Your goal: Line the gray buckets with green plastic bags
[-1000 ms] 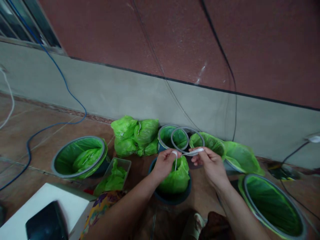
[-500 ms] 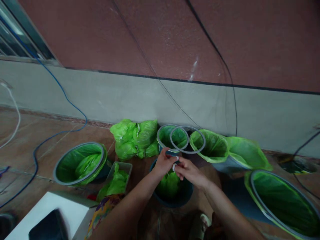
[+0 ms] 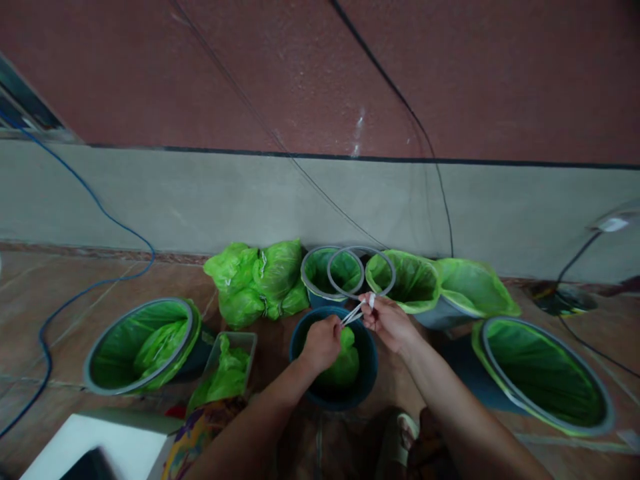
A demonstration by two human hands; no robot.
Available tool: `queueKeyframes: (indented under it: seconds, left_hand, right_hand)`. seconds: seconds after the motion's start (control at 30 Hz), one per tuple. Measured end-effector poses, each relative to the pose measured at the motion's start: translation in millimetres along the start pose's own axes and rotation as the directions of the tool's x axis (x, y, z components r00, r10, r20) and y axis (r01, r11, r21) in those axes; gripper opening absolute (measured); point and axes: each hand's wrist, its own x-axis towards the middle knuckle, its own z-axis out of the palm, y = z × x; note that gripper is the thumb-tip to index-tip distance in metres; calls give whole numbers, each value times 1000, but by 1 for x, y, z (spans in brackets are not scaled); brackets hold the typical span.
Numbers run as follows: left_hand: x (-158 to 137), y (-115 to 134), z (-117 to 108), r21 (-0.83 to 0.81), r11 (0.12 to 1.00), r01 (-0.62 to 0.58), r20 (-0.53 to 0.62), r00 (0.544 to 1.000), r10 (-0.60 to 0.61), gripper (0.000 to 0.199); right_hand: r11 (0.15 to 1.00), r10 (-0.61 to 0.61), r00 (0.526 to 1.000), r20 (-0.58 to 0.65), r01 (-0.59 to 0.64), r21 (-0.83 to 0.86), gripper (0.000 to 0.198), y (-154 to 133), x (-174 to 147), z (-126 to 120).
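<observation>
String (image 3: 353, 313) is now stretching taut between the parting left hand (image 3: 323, 343) and right hand (image 3: 391, 322), fingers (image 3: 369, 316) gripping it above the blue bucket (image 3: 345, 402), apparently cinching the green bag (image 3: 342, 368) sitting inside.

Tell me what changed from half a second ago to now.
The left hand and right hand, close together then, have drawn apart, with white string now stretched between them. The bin below, piled green bags and loose grey ring stayed put.
</observation>
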Motion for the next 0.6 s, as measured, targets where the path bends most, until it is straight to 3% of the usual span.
queueKeyframes:
  seconds: [0.1,0.2,0.3,0.37,0.43,0.5,0.6]
  left_hand:
    - [5,-10,8,34,984,177,-102,980,-173,23]
    - [10,-16,15,-66,947,316,-102,942,-321,27]
    - [2,-13,24,-56,985,163,58,985,-159,22]
    - [-9,-6,29,-12,1000,-1,190,982,3,15]
    - [-18,0,30,61,990,-124,290,952,101,15]
    - [-22,4,28,117,978,-172,339,933,124,20]
    - [-16,2,22,52,998,-24,269,963,9,34]
  right_hand:
    - [979,-140,990,-27,134,-151,38,5,-9,12]
    - [942,-195,972,129,222,-250,43,8,-25,27]
    - [941,-124,923,364,226,-252,38,7,-38,36]
    - [946,-104,913,394,214,-245,36,5,-40,36]
    - [949,-116,930,349,207,-238,36,4,-36,31]
    - [943,-138,950,280,212,-255,38,5,-28,22]
    - [887,-117,986,115,156,-435,44,12,-14,4]
